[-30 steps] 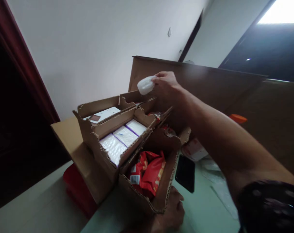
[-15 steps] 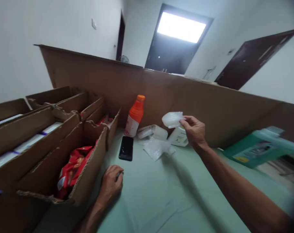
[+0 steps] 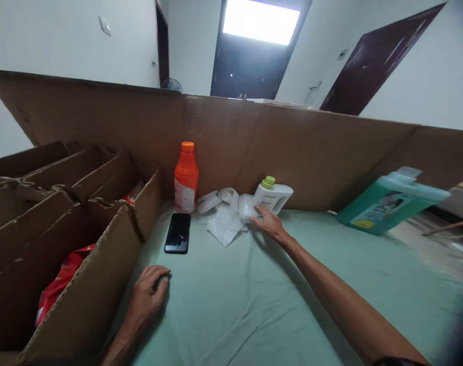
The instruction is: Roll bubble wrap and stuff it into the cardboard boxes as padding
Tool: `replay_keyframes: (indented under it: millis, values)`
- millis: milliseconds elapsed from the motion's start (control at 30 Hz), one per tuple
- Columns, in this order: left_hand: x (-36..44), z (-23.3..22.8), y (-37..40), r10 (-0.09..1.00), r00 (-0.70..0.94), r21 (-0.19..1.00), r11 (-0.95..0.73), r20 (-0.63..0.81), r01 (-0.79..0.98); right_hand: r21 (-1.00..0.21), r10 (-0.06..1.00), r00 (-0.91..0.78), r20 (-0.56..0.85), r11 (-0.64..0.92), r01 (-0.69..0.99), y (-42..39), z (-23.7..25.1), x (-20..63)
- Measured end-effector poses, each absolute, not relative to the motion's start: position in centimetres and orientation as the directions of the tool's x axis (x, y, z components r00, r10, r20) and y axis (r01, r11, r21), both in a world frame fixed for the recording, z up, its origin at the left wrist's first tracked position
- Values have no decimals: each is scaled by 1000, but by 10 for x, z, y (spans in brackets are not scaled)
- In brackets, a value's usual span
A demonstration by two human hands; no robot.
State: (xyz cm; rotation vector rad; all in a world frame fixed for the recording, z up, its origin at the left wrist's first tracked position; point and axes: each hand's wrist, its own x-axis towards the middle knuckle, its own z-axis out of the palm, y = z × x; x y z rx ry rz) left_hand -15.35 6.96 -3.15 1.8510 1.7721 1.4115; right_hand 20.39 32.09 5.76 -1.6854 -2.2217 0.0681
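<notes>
My right hand [image 3: 268, 222] reaches to the back of the table, fingertips and thumb on a rounded piece of bubble wrap [image 3: 247, 207]. Its palm side is hidden. Just behind stands a white bottle with a green cap [image 3: 268, 193], tilted in view. More bubble wrap [image 3: 224, 224] lies crumpled to the left, flat on the cloth. My left hand [image 3: 146, 294] rests on the green cloth beside the cardboard box, thumb apart from its loosely bent fingers, holding nothing. A black phone [image 3: 177, 233] lies beyond it, in front of an orange bottle [image 3: 186, 178].
Open cardboard boxes [image 3: 90, 284] stand along the left, one with a red packet [image 3: 65, 277] inside. A tall cardboard wall [image 3: 224, 137] closes off the back. At the right, a large green liquid jug [image 3: 387, 206] leans near the edge of the cloth-covered table [image 3: 231, 305].
My right hand has come down with the bubble wrap piece from above the white bottle to the pile beside it. My left hand still rests on the cloth. The view has swung right.
</notes>
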Motion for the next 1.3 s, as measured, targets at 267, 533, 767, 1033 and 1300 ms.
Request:
replay_keyframes:
  millis: [267,533,767,1033,1300]
  values:
    - [-148,-23,69,888,-213,758,-199,408,621,-287,974,-162,158,202,936,329,53,192]
    - [-147,-17,70,890,-223,748,-175,398,640,-416,947,-230,223,305,857,236,34,250]
    - [-151,-11,69,902,-213,707,-131,376,695,-406,849,-443,288,527,747,144,0,278]
    - [-133,28,22,876,-156,551,-141,457,822,-407,834,-530,155,542,735,90,18,258]
    - [-162,112,-58,470,-354,190,361,809,913,-346,763,-569,307,647,680,82,-25,268]
